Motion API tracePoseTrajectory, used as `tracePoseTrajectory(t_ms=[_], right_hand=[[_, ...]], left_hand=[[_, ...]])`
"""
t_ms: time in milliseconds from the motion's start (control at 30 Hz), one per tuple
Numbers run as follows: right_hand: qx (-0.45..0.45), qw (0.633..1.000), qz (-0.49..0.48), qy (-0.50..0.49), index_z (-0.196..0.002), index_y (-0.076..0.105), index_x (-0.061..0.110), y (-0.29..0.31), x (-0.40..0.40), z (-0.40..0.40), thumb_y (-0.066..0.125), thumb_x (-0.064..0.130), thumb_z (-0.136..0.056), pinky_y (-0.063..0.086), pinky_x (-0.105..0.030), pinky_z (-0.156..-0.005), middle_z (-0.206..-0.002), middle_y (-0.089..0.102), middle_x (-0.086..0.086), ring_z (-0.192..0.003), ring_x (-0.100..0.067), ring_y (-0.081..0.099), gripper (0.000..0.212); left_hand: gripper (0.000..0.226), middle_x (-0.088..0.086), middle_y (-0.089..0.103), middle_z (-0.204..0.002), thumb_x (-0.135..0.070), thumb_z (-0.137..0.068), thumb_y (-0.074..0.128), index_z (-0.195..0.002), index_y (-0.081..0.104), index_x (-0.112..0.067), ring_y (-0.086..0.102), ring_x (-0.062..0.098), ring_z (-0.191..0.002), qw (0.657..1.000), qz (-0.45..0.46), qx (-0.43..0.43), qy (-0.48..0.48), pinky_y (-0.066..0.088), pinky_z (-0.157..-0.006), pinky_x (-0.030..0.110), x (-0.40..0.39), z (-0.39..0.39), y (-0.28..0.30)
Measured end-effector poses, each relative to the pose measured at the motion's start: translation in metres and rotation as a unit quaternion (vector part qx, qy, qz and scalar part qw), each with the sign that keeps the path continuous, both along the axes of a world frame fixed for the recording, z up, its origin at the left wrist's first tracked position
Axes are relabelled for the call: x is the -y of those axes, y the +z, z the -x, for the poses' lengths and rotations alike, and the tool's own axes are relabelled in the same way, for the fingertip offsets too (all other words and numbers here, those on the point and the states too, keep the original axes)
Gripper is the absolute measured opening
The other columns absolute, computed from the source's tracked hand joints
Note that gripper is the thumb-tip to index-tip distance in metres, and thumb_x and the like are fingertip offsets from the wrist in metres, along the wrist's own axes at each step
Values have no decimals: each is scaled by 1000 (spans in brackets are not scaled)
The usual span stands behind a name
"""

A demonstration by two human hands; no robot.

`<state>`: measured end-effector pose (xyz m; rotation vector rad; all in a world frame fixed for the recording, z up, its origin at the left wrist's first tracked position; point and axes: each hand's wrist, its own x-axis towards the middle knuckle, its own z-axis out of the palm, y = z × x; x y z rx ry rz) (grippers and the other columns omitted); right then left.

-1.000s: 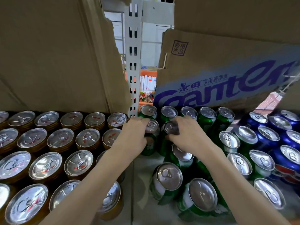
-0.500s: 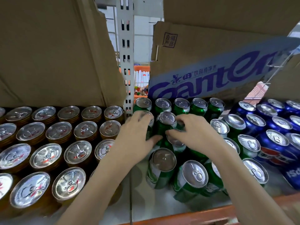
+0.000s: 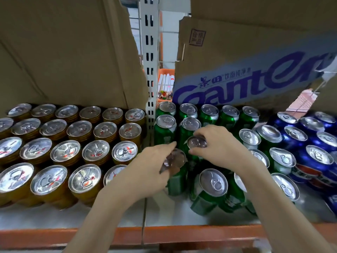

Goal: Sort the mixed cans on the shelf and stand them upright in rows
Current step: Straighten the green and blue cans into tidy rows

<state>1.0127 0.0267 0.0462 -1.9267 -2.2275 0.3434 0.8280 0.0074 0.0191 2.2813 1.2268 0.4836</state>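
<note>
Green cans fill the middle of the shelf. My left hand grips the top of one green can that stands near the front. My right hand holds the rim of another green can just behind it. Two upright rows of green cans stand at the back. A tilted green can leans in front of my right wrist. Gold cans stand in rows on the left, and blue cans stand on the right.
A white perforated shelf post rises between the gold and green cans. Cardboard boxes stand behind the cans on both sides. The shelf's orange front edge runs along the bottom. Bare shelf shows under my arms.
Both hands have pulled back toward the front and left the two rear green cans upright. The left hand now grips a nearer can, and the right hand holds the can behind that one.
</note>
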Motion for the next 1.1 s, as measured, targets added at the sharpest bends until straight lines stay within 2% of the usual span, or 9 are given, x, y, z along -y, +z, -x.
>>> tracePoseTrajectory(t_ms=[100,300,400,500,567,700,833,967,1100], right_hand=[[-18,999,0,27,-109,58,15,1,-2,-2,71,35,-77,35,-27,-73,-91,48,2,-92,-22,51,40],[-27,998,-5,65,-119,54,7,2,-3,2,65,20,-81,42,-35,-84,-105,57,-8,-101,-25,52,42],[-25,995,4,92,-132,47,10,1,-5,0,62,16,-83,38,-29,-84,-117,55,-9,-109,-25,50,51],[-7,995,0,97,-128,50,10,-3,-5,-2,61,20,-84,31,-24,-80,-117,54,-9,-111,-26,48,46],[-2,997,-1,80,-123,53,6,-5,-3,-2,60,23,-85,36,-27,-85,-114,54,-10,-109,-27,49,42],[-9,998,-11,54,-115,57,7,-8,4,-3,60,26,-86,40,-33,-86,-108,54,-9,-104,-27,50,35],[-7,998,2,70,-127,50,9,-8,6,-4,57,23,-89,39,-36,-95,-124,47,-9,-115,-27,46,41],[-10,996,9,86,-134,46,12,-7,7,-5,56,21,-90,37,-32,-96,-128,45,-6,-118,-24,44,46],[-16,996,9,87,-139,40,12,-6,7,-6,55,21,-91,33,-25,-97,-134,41,-4,-123,-21,41,50]], left_hand=[[65,1,42,-143,-6,-87,52,-147,26,-13,38,14,-131,999,4,-48,2,27,-105,18,-7,5,5],[66,7,42,-141,-7,-88,52,-147,23,-10,38,21,-129,995,9,-84,50,31,-103,25,-24,5,8],[64,9,42,-141,-5,-88,51,-146,25,-10,38,22,-129,995,11,-82,54,30,-103,25,-27,2,7],[71,7,45,-137,0,-89,49,-149,17,-20,49,17,-115,996,56,-61,23,33,-88,11,-29,4,11],[74,8,50,-132,-4,-91,51,-150,12,-26,54,16,-105,996,79,-49,1,38,-84,12,-34,6,14],[59,7,43,-136,-22,-94,52,-146,25,-17,41,20,-124,994,39,-106,-9,31,-99,23,-42,7,13],[57,-2,34,-147,-10,-94,51,-145,28,-21,30,13,-135,993,46,-89,-55,21,-104,14,-38,8,9],[61,-11,21,-153,-3,-93,46,-145,27,-29,8,7,-142,989,45,-111,-84,5,-110,19,-43,17,15],[74,-3,30,-146,-42,-80,68,-143,33,-23,24,15,-134,994,-24,-103,-34,15,-103,16,-34,10,20]])
